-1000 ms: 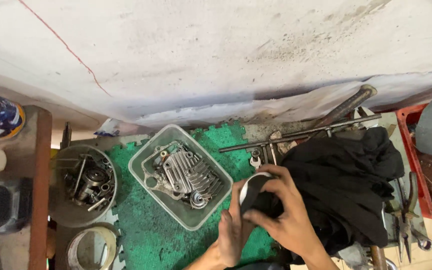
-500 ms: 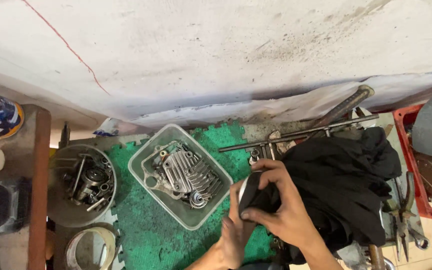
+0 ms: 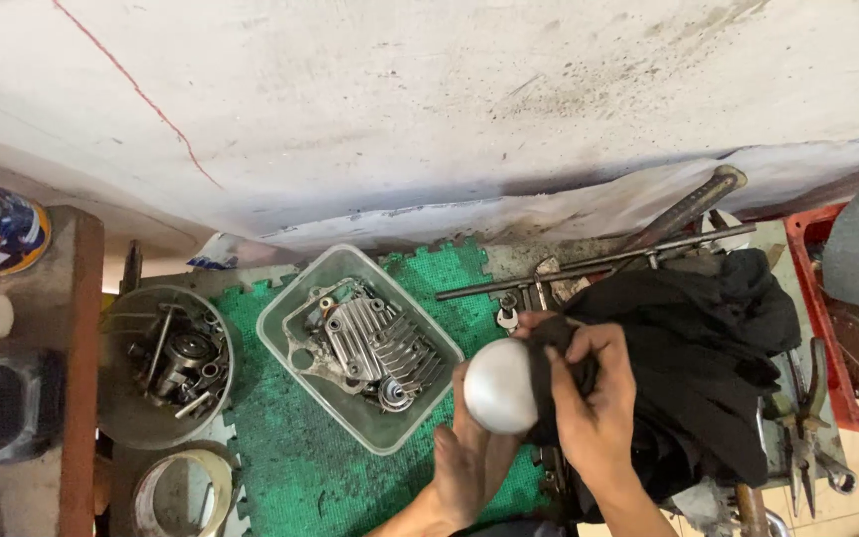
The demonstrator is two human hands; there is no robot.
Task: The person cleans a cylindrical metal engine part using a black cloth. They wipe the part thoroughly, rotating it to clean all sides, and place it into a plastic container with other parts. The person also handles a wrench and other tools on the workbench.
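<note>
dome (image 3: 497, 386): smooth matt metal | rag (image 3: 688, 358): black cloth

Single head-worn camera, looking steeply down and slightly forward from above the person's own forearms. It is facing a pale stained wall (image 3: 429, 99), which is filling the upper half of the picture. The green mat (image 3: 290, 467) is sitting close below, with the left hand (image 3: 469, 452) and right hand (image 3: 594, 408) entering from the bottom edge, near the lens. A red crate (image 3: 827, 328) is being cut off by the right edge, a wooden shelf (image 3: 80, 378) by the left. No second view is sharing the scene.
</note>
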